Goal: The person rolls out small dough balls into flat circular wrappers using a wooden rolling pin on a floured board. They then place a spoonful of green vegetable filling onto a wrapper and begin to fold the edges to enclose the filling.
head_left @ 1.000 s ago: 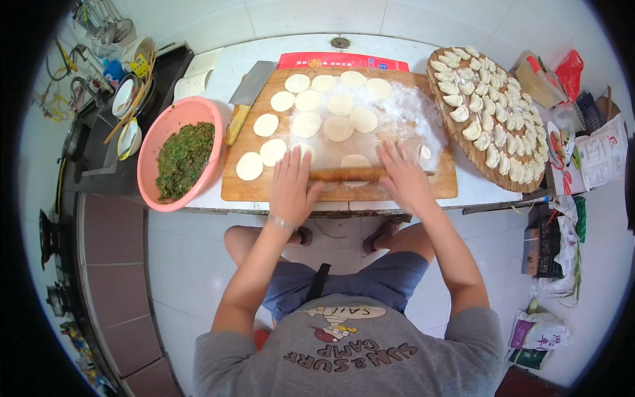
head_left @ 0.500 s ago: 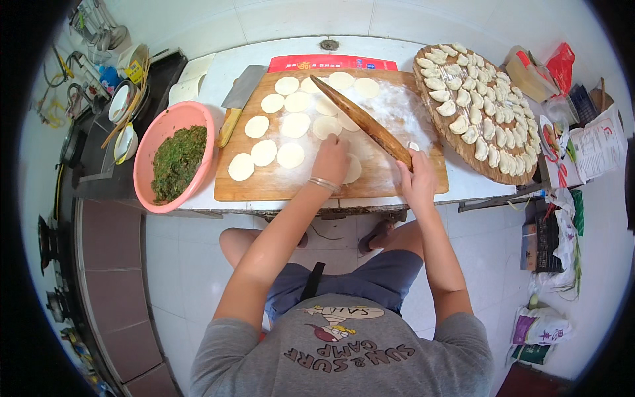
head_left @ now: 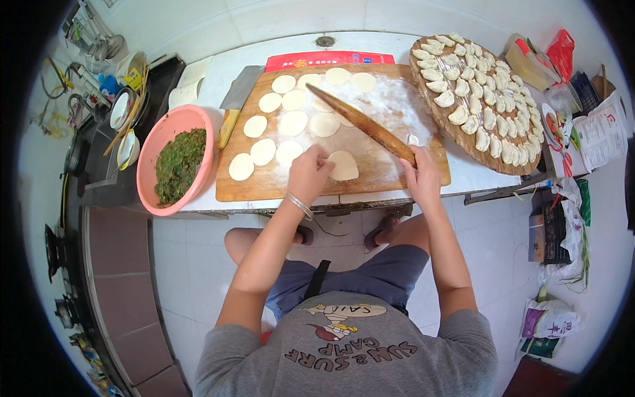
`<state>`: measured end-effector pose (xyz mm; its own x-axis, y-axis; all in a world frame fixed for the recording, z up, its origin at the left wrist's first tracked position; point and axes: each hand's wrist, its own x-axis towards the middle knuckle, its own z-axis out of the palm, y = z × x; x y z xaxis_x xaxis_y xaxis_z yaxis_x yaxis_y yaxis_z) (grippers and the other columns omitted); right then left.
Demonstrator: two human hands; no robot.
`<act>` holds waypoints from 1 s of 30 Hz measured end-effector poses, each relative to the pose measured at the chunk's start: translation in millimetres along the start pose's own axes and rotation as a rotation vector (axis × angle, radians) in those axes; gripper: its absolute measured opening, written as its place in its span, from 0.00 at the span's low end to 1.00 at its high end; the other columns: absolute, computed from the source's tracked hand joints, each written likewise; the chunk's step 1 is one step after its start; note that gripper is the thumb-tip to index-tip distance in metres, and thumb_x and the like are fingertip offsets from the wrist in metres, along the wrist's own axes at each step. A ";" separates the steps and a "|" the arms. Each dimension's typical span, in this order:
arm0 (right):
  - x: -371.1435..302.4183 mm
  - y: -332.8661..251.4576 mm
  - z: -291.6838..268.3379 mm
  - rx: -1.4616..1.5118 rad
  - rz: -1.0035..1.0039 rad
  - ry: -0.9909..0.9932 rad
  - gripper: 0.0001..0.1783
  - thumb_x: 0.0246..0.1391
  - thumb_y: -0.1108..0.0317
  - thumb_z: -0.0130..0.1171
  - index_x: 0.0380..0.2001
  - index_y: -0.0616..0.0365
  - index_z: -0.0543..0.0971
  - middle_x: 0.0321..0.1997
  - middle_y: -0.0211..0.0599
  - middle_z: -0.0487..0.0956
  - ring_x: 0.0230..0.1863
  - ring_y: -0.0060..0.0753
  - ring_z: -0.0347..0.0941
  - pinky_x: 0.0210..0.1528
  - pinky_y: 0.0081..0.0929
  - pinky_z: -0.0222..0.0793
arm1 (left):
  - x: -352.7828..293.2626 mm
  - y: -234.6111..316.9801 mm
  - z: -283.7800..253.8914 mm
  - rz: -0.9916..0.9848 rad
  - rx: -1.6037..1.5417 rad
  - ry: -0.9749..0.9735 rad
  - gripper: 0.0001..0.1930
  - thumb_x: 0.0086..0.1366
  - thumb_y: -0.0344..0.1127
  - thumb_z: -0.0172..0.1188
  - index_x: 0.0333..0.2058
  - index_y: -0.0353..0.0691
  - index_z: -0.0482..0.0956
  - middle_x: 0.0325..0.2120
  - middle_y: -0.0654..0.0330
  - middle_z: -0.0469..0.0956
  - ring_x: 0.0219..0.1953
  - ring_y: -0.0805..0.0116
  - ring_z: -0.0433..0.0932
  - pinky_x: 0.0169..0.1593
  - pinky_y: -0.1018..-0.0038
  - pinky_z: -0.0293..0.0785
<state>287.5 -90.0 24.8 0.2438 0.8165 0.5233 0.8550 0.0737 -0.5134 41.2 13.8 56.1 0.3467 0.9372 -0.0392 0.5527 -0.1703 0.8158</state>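
My right hand (head_left: 422,175) is wrapped round the near end of a long, tapered wooden rolling pin (head_left: 360,122). The pin slants across a floured wooden board (head_left: 390,184), its far tip over the laid-out wrappers. My left hand (head_left: 309,173), fingers curled, pinches the left edge of a round dumpling wrapper (head_left: 344,165) near the board's front. Several more flat wrappers (head_left: 293,124) lie on the board's left and middle, some partly hidden under the pin. A small whitish piece of dough (head_left: 413,140) sits just beyond my right hand.
A pink bowl of green filling (head_left: 180,165) stands left of the board. A cleaver (head_left: 243,89) lies on the board's left edge. At the right, a round wooden board (head_left: 440,119) bears many folded dumplings. Scissors (head_left: 567,162) and bags are farther right.
My left hand has drawn back to the left, uncovering most of the wrapper that was partly under it. The rolling pin stays in my right hand at nearly the same slant.
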 end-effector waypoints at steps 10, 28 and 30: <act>11.0 -11.7 17.2 -0.131 -0.322 -0.338 0.21 0.51 0.60 0.66 0.48 0.54 0.76 0.41 0.38 0.74 0.45 0.44 0.72 0.45 0.40 0.70 | -27.3 -73.0 -6.3 0.426 0.691 0.283 0.28 0.68 0.41 0.56 0.63 0.34 0.66 0.68 0.44 0.59 0.69 0.38 0.56 0.69 0.47 0.51; -7.7 -8.0 0.2 -0.082 -0.033 -0.052 0.23 0.53 0.65 0.65 0.53 0.53 0.76 0.36 0.40 0.76 0.38 0.47 0.75 0.37 0.37 0.71 | -17.4 -36.4 17.5 0.495 0.276 0.265 0.21 0.56 0.26 0.64 0.50 0.34 0.75 0.46 0.46 0.74 0.49 0.47 0.73 0.51 0.60 0.71; -7.9 -5.4 -5.2 -0.018 0.051 0.014 0.21 0.55 0.65 0.64 0.52 0.55 0.76 0.36 0.43 0.77 0.38 0.48 0.75 0.38 0.37 0.71 | 2.5 -43.4 34.3 0.386 0.305 0.158 0.20 0.57 0.28 0.65 0.49 0.34 0.75 0.48 0.45 0.73 0.51 0.48 0.72 0.52 0.61 0.71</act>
<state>283.3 -99.8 27.0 0.2936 0.8107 0.5066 0.8493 0.0221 -0.5275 44.1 13.1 0.8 0.4632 0.8192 0.3383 0.6113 -0.5717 0.5473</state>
